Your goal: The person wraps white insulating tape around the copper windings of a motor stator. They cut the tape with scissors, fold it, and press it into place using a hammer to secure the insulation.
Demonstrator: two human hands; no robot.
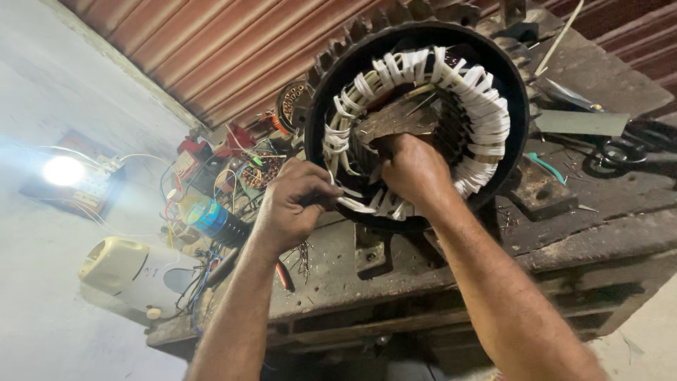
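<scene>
- Motor stator (423,42) is stood on workbench (599,233), centre-far; bore axis is pointed toward cam, white-taped windings (486,106) ringed round it.
- Right hand (412,169) is sunk into bore, fingers clenched on sth inside; what exactly can't be told.
- Left hand (293,204) is held at near-left rim, fingers pinched shut on white insulation strip (352,204).

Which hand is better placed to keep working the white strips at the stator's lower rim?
Left, probably. The left hand already pinches a white strip at the lower rim of the motor stator. The right hand is fisted inside the bore, gripping something hidden.
</scene>
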